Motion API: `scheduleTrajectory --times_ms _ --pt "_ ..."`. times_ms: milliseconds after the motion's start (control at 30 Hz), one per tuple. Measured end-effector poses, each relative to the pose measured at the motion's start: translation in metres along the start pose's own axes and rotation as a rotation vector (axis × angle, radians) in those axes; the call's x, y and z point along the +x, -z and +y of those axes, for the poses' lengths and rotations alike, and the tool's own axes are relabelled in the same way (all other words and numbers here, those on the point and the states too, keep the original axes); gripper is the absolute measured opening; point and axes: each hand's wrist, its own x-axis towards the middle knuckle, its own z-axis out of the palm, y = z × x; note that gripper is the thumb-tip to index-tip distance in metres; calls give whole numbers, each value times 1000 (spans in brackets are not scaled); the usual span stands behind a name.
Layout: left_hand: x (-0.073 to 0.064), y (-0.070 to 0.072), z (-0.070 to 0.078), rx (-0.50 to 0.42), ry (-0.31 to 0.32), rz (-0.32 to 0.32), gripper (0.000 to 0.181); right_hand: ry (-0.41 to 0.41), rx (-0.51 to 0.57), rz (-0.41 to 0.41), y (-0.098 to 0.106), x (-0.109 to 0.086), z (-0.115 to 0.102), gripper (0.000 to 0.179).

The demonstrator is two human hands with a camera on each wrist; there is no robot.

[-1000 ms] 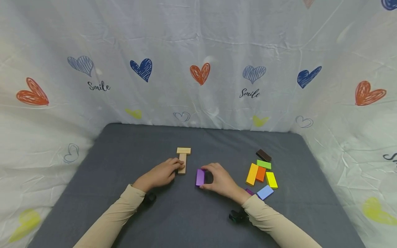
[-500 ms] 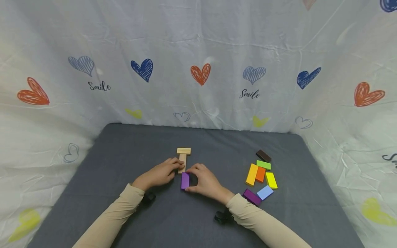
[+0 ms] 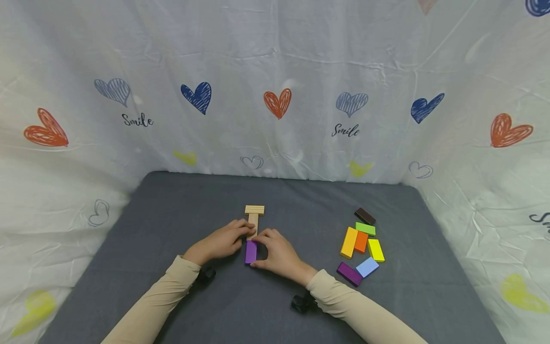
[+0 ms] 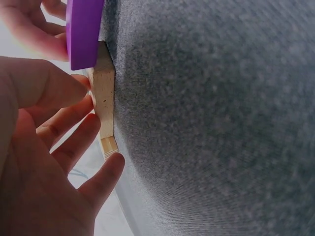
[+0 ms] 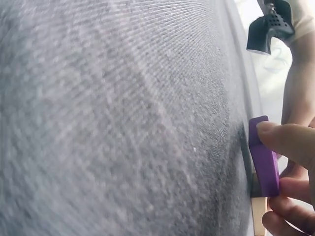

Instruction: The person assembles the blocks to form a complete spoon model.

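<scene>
While my right hand (image 3: 279, 255) pinched the purple block (image 3: 251, 252) by its ends, I saw it on screen at the near end of the tan block (image 3: 253, 220), long axes nearly aligned, right of my loosely spread left hand (image 3: 221, 243).

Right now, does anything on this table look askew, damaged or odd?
Nothing stands out as spilled or broken. The lighter purple block in the right-hand grip roughly lines up with the plain wooden block beyond it. The coloured blocks at right lie at mixed angles, but that reads as loose scatter.
</scene>
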Motion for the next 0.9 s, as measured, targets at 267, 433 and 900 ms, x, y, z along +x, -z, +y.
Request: scheduleTrajectory --times_ms 267,433,900 --pt "0 1 0 -8 6 -12 41 -19 -9 -16 -4 2 -1 61" --pt "0 1 0 -6 2 -12 42 -34 10 -21 -4 1 -1 61" --pt "0 0 0 -29 10 -17 44 60 -220 -33 -2 0 -2 56"
